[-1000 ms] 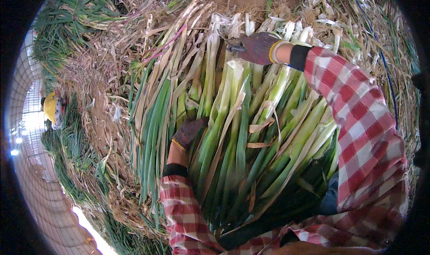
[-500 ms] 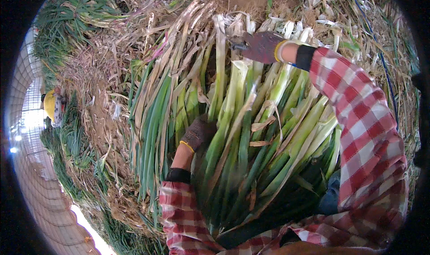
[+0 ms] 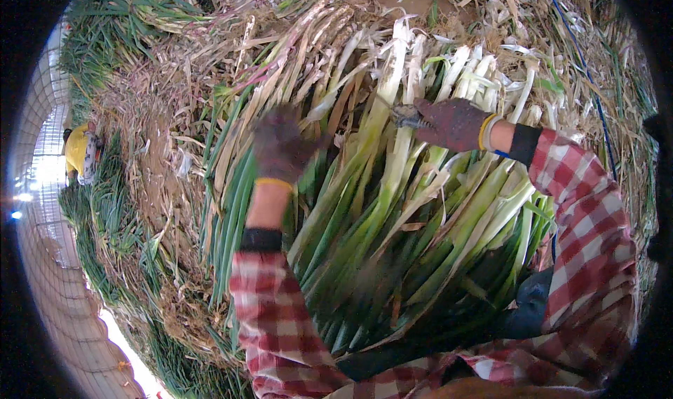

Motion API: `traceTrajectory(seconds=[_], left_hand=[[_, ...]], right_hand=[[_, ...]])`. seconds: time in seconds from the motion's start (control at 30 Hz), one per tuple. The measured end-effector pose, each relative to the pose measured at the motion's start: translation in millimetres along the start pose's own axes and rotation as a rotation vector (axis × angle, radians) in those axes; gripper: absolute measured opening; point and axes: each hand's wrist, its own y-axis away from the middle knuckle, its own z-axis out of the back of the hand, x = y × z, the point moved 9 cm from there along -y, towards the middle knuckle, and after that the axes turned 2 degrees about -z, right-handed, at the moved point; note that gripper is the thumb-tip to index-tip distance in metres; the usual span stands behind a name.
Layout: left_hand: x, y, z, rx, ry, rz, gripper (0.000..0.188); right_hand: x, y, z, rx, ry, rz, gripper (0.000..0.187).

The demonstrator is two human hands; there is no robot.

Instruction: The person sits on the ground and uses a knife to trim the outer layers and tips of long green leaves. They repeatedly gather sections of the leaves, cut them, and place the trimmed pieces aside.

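Long green onions (image 3: 382, 182) with pale root ends pointing away lie in a thick heap in front of me. Over the left part of the heap is my gloved left hand (image 3: 284, 145), smeared by motion, its thumb apart from the fingers and nothing seen in its grasp. Dry-leaved, untrimmed onions (image 3: 280, 70) lie just beyond it. My gloved right hand (image 3: 456, 124) is closed round a small dark metal hand tool (image 3: 405, 114) with a thin tip; its exact kind is unclear. The tool is above the white shafts of the middle onions.
Dry leaf scraps (image 3: 151, 70) cover the soil around the heap. More green onions (image 3: 130, 14) are piled at the far left. Another person in yellow (image 3: 80, 154) bends down at the left, near a translucent wall (image 3: 59, 280). A blue cord (image 3: 585, 66) runs along the right.
My left hand has moved up and left, off the middle stalks. My right hand has come nearer and to the right with the tool. The white onion ends in the middle have shifted right.
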Motion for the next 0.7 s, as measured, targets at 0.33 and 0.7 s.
traceTrajectory(seconds=[0.33,0.7], left_hand=[[101,2,-52,0.508,0.173,0.368,0.078],[15,120,-56,0.487,1.311,0.514,0.050]], right_hand=[[9,-9,-6,-0.019,-0.075,-0.023,0.060],[45,25,20,-0.017,-0.161,0.077,0.065]])
